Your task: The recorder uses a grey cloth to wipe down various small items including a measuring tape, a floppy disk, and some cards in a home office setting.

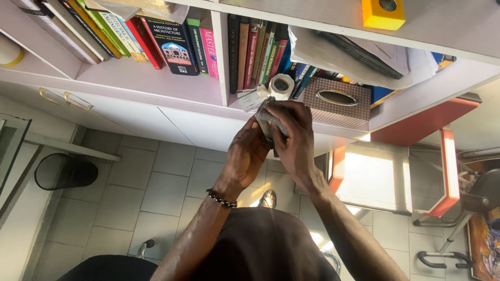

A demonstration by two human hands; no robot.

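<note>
Left hand (249, 151) and right hand (292, 138) both clasp a small grey textured object (270, 120), held just below the tape roll (282, 86) on the shelf edge (156, 88).

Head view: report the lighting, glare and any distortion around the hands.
Head view: hard sunlight blows out the pale floor patch beside the orange-framed stand; the left hand and right hand, both gripping a small grey patterned object, are dim but sharp; the wide lens bows the white shelf edge.
</note>
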